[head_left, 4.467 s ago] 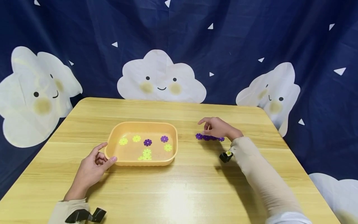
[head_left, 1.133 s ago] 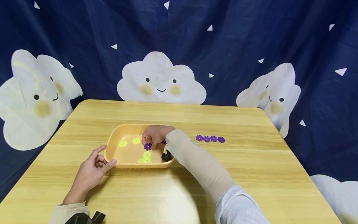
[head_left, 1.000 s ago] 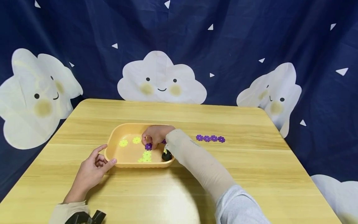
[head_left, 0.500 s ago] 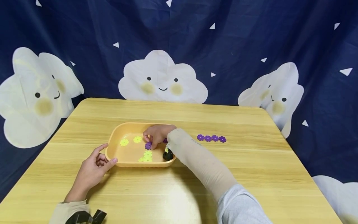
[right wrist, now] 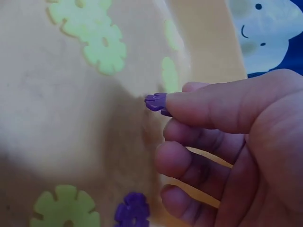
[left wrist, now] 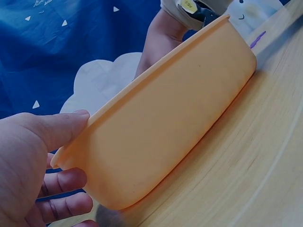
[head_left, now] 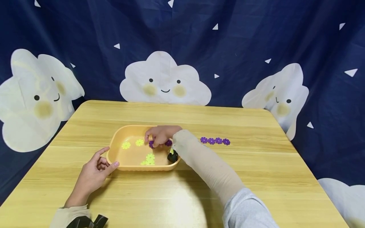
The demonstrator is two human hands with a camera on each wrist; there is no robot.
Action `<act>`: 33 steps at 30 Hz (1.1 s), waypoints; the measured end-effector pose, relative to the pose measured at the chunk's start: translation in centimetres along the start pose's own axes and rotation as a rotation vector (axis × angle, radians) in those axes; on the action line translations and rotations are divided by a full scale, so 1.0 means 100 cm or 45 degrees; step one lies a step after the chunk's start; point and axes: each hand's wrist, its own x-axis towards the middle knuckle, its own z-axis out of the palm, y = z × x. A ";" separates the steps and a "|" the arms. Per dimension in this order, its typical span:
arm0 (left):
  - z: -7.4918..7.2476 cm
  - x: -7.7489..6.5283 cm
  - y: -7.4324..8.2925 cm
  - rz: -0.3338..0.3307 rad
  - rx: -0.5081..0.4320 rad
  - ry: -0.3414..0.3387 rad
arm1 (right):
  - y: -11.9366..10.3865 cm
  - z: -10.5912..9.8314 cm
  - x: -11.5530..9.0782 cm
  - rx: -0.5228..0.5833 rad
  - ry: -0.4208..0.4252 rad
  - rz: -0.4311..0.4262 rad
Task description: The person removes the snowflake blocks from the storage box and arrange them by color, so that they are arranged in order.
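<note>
A purple flower-shaped disc (right wrist: pixel 155 101) is pinched between thumb and finger of my right hand (head_left: pixel 161 134), inside the orange plastic tray (head_left: pixel 148 168). In the right wrist view it is seen nearly edge-on, the fingers covering part of it. A second purple flower-shaped disc (head_left: pixel 168 142) lies on the tray floor beside that hand. Several yellow flower-shaped discs (head_left: pixel 125 145) are spread in the tray, some overlapping near its front wall. My left hand (head_left: pixel 92 174) grips the tray's front left corner, thumb on the rim (left wrist: pixel 81 120) in the left wrist view.
Right of the tray, several purple flower-shaped discs (head_left: pixel 211 141) lie end to end in a row on the wooden table (head_left: pixel 182 196). A dark blue curtain (head_left: pixel 199 34) with smiling clouds hangs behind the table.
My right hand has moved from over the purple row into the tray and taken hold of a purple disc, which has shifted slightly back. The left hand has stayed at the corner.
</note>
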 end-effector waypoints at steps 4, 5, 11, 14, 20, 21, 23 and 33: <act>0.000 0.000 0.000 0.013 0.001 0.014 | -0.003 -0.006 -0.005 -0.120 0.008 -0.044; 0.000 0.000 0.000 0.014 0.000 0.015 | -0.003 -0.008 -0.006 -0.149 0.012 -0.056; 0.001 0.000 0.000 0.021 0.003 0.017 | -0.004 -0.013 -0.015 -0.105 0.050 -0.065; 0.001 -0.001 0.000 0.017 0.001 0.014 | -0.002 -0.016 -0.022 -0.067 0.082 -0.064; 0.000 -0.001 0.001 0.009 0.004 0.010 | 0.000 -0.025 -0.036 -0.264 0.159 -0.163; 0.000 -0.001 0.001 0.010 0.006 0.009 | 0.001 -0.026 -0.039 -0.295 0.171 -0.178; 0.000 -0.001 0.001 0.013 0.010 0.011 | 0.002 -0.029 -0.044 -0.336 0.192 -0.197; 0.000 -0.002 0.002 0.022 0.013 0.021 | 0.020 -0.036 -0.070 -0.313 0.306 -0.193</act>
